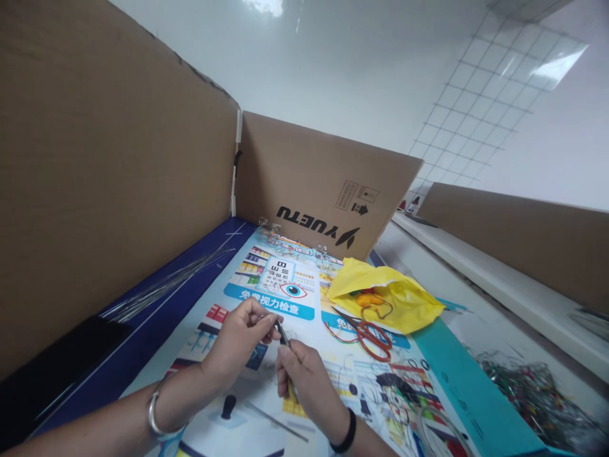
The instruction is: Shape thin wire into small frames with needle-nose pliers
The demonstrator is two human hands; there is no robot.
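Note:
Over the middle of the printed sheet, my right hand (311, 381) is wrapped round a pair of pliers (283, 335) with dark jaws; a bit of yellow handle shows below the fist. My left hand (240, 343) is closed in a pinch right by the jaw tips. What it pinches is thin and mostly hidden, perhaps wire. Below both hands a thin metal rod (278, 422) lies on the sheet. Right of them are scissors (373, 339) with orange-red handles, beside a yellow bag (412, 298) holding coloured cord.
Cardboard panels stand at the left (118, 158) and back (323, 171). A bundle of straight wires (176, 282) lies along the left side. Small wire pieces (323, 255) sit at the far edge. A tangled heap of wire pieces (533, 393) lies at the lower right.

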